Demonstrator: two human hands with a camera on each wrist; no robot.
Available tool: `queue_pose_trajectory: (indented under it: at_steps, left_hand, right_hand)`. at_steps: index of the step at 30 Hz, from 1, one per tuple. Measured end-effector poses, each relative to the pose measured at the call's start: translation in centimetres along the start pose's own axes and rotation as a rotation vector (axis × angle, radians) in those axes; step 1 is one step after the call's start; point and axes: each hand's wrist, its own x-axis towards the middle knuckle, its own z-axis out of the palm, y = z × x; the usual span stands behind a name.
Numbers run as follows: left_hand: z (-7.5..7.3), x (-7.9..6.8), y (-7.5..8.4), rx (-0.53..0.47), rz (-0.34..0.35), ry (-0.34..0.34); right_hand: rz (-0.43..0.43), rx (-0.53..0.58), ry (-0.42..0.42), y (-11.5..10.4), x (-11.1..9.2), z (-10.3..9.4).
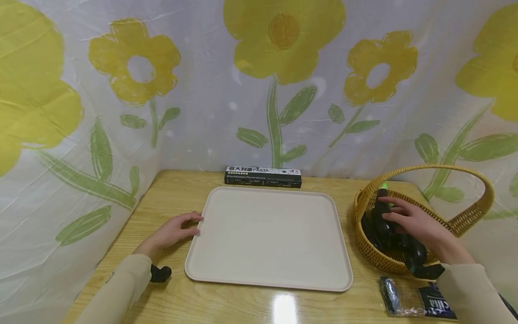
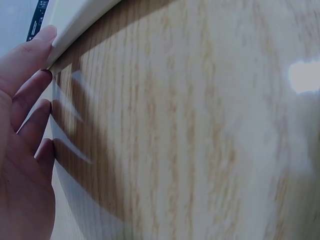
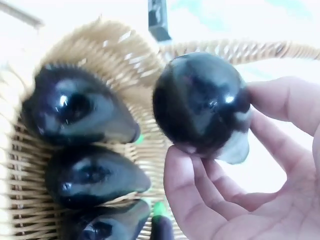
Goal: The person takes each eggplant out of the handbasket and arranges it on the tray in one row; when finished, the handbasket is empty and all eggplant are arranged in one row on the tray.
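So the right hand (image 1: 414,225) has a dark glossy eggplant (image 3: 200,102) pinched between thumb and fingers, right at the wicker basket (image 1: 369,253). Can't tell if it's fully clear of the basket tbh. More dark eggplants (image 3: 95,175) lie inside. Left hand (image 1: 174,231) is kinda loose, fingers a bit apart, tips touching the left edge of a pale tray (image 1: 269,238). Basket's on the surface (image 1: 226,301) just right of the tray, and a black pasta box (image 1: 263,177) sits behind the tray.
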Motion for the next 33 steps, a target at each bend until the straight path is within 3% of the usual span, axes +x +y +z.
queue_pose_trajectory:
  at_steps: [10,15,21,27,33]
  left_hand:
    - [-0.1,0.0,0.0,0.015,-0.004,-0.008]
    - [-0.1,-0.1,0.1,0.016,-0.012,-0.011]
    - [-0.2,-0.1,0.0,0.021,-0.005,-0.012]
    - [-0.2,-0.1,0.1,0.019,-0.001,-0.006]
    - [-0.1,-0.1,0.1,0.032,0.004,-0.005]
  right_hand:
    - [-0.043,0.055,0.035,-1.2,-3.6,1.3]
    - [-0.044,0.021,0.065,-1.4,-5.3,2.4]
    - [-0.072,0.018,0.029,-2.3,-6.7,3.8]
    - [-0.062,0.032,-0.067,-4.1,-7.0,4.8]
    - [-0.107,-0.011,-0.109,-5.6,-5.4,6.7]
